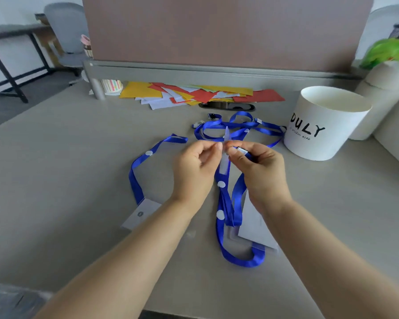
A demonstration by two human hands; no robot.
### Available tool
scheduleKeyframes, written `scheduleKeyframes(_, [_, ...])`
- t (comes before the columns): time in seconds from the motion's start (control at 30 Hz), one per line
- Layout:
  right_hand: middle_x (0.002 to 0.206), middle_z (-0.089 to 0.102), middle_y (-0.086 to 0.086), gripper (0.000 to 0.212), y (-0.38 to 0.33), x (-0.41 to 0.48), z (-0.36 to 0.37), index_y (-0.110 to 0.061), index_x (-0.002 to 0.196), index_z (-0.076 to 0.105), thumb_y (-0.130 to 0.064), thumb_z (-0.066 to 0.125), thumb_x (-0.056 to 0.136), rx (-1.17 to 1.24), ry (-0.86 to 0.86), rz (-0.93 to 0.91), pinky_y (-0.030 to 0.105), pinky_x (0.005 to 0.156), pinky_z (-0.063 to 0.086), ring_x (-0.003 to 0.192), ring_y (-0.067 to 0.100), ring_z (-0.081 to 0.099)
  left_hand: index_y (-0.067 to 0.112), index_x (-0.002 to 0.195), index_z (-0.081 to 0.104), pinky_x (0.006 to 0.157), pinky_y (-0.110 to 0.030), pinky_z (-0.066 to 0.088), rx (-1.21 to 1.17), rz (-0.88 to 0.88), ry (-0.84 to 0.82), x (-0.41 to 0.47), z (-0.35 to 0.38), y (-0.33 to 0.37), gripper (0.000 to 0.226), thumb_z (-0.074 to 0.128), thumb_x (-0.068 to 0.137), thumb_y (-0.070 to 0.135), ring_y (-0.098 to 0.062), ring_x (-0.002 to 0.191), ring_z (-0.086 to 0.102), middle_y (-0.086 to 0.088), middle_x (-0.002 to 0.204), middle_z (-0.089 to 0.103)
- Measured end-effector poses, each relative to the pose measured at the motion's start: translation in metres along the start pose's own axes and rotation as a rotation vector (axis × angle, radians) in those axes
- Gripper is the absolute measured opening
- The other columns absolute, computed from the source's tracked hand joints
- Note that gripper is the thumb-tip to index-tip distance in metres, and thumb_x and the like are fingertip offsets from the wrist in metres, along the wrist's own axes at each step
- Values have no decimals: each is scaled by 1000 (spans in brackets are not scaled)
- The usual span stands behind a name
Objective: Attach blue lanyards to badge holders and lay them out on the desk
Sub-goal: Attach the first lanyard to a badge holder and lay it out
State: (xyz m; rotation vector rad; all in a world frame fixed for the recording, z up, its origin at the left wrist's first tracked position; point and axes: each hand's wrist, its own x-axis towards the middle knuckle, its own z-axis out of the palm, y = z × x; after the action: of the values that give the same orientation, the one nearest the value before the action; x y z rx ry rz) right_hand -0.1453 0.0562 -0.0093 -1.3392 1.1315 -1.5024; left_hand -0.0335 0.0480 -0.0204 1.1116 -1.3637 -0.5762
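On my far left I see a finished set lying flat on the desk: a badge holder with its blue lanyard running up from it and curving away to the right. A striped cup stands behind it, by the partition post.

Next comes the left hand, raised above the desk, with its thumb and forefinger pinching the edge of a clear strip that stands upright between the two hands. I cannot tell exactly what this strip belongs to.

Just beside it, the right hand has its fingers curled round a small metal clip, held up against the strip. From that grip a second lanyard hangs down and loops over the desk, crossing a second badge holder that lies flat under the right wrist.

Behind the hands, a tangle of spare lanyards rests on the desk, and further back lies a spread of yellow, red and white paper sheets.

To the right stands a white tub with black lettering, touching the tangle's outer loop.
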Motion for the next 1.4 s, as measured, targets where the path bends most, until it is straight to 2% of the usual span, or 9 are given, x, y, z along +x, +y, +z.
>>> scheduleKeyframes(0.23, [85, 72, -2, 14, 4, 15, 4, -12, 90, 72, -5, 61, 85, -48, 9, -7, 25, 88, 53, 86, 9, 66, 7, 92, 69, 75, -21, 51, -74, -108, 27, 14, 4, -6, 15, 58, 89, 17, -6, 75, 64, -1, 81, 69])
scheduleKeyframes(0.47, [75, 73, -5, 19, 18, 49, 7, -14, 82, 72, -3, 57, 87, 74, -76, 17, 22, 78, 54, 78, 12, 66, 28, 75, 61, 77, -29, 52, -65, -98, 32, 42, 6, -29, 19, 55, 90, 18, -11, 75, 65, 10, 76, 68])
scheduleKeyframes(0.7, [74, 73, 2, 17, 16, 47, 1, -3, 82, 63, 3, 48, 89, 337, -184, 174, 17, 59, 53, 63, 16, 64, 3, 118, 49, 62, -15, 50, -107, -65, -162, 32, 1, -34, 25, 44, 96, 13, 3, 75, 63, 29, 93, 58])
scheduleKeyframes(0.8, [75, 75, 0, 18, 11, 48, -6, -5, 83, 60, 1, 46, 91, 352, -213, 205, 17, 60, 54, 68, 11, 71, 16, 102, 49, 68, -13, 48, -71, -5, -280, 33, -3, -31, 9, 47, 94, 17, 2, 80, 63, 28, 116, 51])
scheduleKeyframes(0.87, [78, 75, 1, 19, 9, 51, -10, -8, 83, 61, -1, 46, 92, 324, -219, 197, 19, 64, 55, 75, 11, 71, 32, 105, 40, 73, -11, 47, -57, 51, -277, 34, -5, -26, 21, 51, 90, 23, 4, 84, 61, 15, 127, 50])
scheduleKeyframes(0.97, [80, 73, 3, 19, 6, 54, -12, -9, 84, 61, -2, 46, 92, 323, -226, 176, 25, 72, 58, 78, 15, 71, 37, 119, 35, 90, -11, 45, -32, 57, -268, 38, -7, -25, 45, 55, 79, 36, 11, 103, 53, 18, 117, 53])
scheduleKeyframes(1.07, [76, 72, 3, 20, 3, 53, -12, -10, 81, 61, -1, 46, 92, 350, -236, 177, 27, 70, 58, 72, 17, 70, 41, 102, 48, 102, -24, 42, -12, -53, -300, 39, -7, -30, 28, 57, 75, 43, 2, 112, 53, 18, 112, 58])
scheduleKeyframes(1.27, [68, 69, -5, 18, -7, 54, -17, -13, 81, 62, -3, 51, 91, 1, -187, 30, 18, 54, 52, 58, 6, 66, 29, 82, 45, 73, -35, 49, -14, -115, -281, 42, -6, -21, 11, 51, 90, 29, -21, 88, 60, -12, 93, 61])
scheduleKeyframes(1.4, [76, 65, -5, 11, -10, 55, -23, -15, 81, 66, -6, 62, 86, -379, -132, -169, 7, 53, 43, 53, -4, 57, 30, 77, 46, 60, -26, 43, 123, -74, -193, 47, -4, -9, 21, 38, 96, 35, -11, 73, 56, 3, 77, 56])
